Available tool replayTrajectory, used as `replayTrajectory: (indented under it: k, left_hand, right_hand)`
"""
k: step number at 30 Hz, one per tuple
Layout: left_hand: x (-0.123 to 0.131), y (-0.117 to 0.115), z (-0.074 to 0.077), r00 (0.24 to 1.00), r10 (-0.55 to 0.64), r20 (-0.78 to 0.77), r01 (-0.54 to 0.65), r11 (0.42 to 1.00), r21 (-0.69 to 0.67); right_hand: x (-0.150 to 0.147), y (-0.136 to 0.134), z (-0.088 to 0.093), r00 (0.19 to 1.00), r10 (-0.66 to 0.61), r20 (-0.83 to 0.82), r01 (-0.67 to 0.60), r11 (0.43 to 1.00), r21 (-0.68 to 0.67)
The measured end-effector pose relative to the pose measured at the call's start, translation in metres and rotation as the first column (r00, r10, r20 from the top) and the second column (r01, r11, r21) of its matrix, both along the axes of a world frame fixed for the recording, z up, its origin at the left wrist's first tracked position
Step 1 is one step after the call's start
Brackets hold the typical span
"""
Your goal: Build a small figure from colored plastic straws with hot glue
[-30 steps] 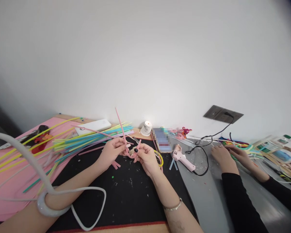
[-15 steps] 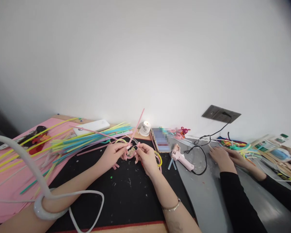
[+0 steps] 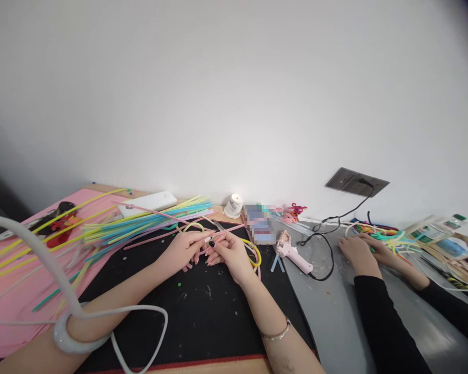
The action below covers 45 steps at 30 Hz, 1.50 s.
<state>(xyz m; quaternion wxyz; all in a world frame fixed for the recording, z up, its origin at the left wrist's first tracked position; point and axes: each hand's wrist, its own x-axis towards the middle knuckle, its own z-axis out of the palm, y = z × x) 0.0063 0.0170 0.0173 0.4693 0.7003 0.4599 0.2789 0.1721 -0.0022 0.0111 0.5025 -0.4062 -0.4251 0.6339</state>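
Observation:
Over the black mat (image 3: 195,317), my left hand (image 3: 185,252) is closed with its fingertips pinching a thin pink stick (image 3: 232,228), which now slants low to the right. My right hand (image 3: 232,254) meets it, fingers bent and pressed round the same pink piece. Fingers hide most of the part between the hands. Just right of my right hand lies a yellow ring (image 3: 257,255). A bundle of coloured sticks (image 3: 140,223) lies behind and left of my left hand.
A white cup (image 3: 233,206), a phone (image 3: 259,226) and a pink glue gun (image 3: 294,254) with a black cord stand behind and right. Another person's hands (image 3: 359,254) rest on the grey table. A white cable (image 3: 159,332) loops over my left forearm.
The pink stick that pointed steeply up has swung down to the right. My hands have drawn closer together, their fingertips now overlapping.

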Motion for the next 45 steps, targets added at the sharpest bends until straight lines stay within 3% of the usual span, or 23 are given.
replayTrajectory:
  k: [8,11,12,17,19,24,31,35,40,45]
  left_hand:
    - [-0.007,-0.001,0.014,0.979,-0.192,-0.066,0.202,0.957,0.208]
    - [-0.015,0.007,0.022,0.982,-0.14,-0.128,0.176,0.922,0.344]
    - [-0.019,0.011,0.025,0.988,-0.073,-0.139,0.122,0.917,0.381]
    - [-0.038,0.028,0.028,0.973,0.094,-0.209,0.019,0.875,0.485]
    - [-0.043,0.032,0.027,0.961,0.086,-0.262,0.052,0.878,0.477]
    - [-0.053,0.037,0.022,0.895,-0.191,-0.404,0.293,0.933,0.208]
    - [-0.057,0.037,0.015,0.866,-0.318,-0.384,0.366,0.929,0.056]
    - [-0.053,0.036,0.018,0.887,-0.314,-0.338,0.351,0.935,0.053]
    - [-0.046,0.034,0.025,0.939,-0.217,-0.267,0.266,0.95,0.165]
    - [-0.042,0.037,0.019,0.952,-0.217,-0.215,0.259,0.947,0.19]
  right_hand:
    - [0.003,0.001,-0.001,0.997,-0.076,-0.012,0.077,0.995,0.067]
    - [0.005,0.002,0.0,0.993,-0.11,-0.031,0.113,0.988,0.104]
    - [0.006,0.002,0.001,0.992,-0.121,-0.041,0.125,0.986,0.111]
    - [0.008,0.005,0.001,0.986,-0.158,-0.06,0.165,0.978,0.126]
    - [0.008,0.005,0.0,0.979,-0.193,-0.067,0.2,0.971,0.129]
    - [0.01,0.006,0.003,0.941,-0.301,-0.155,0.324,0.932,0.163]
    - [0.015,0.002,0.017,0.948,-0.199,-0.249,0.241,0.959,0.15]
    - [0.018,0.001,0.02,0.947,-0.126,-0.295,0.173,0.975,0.138]
    - [0.019,0.002,0.02,0.945,-0.147,-0.291,0.19,0.973,0.127]
    - [0.019,0.003,0.016,0.956,-0.14,-0.257,0.178,0.975,0.133]
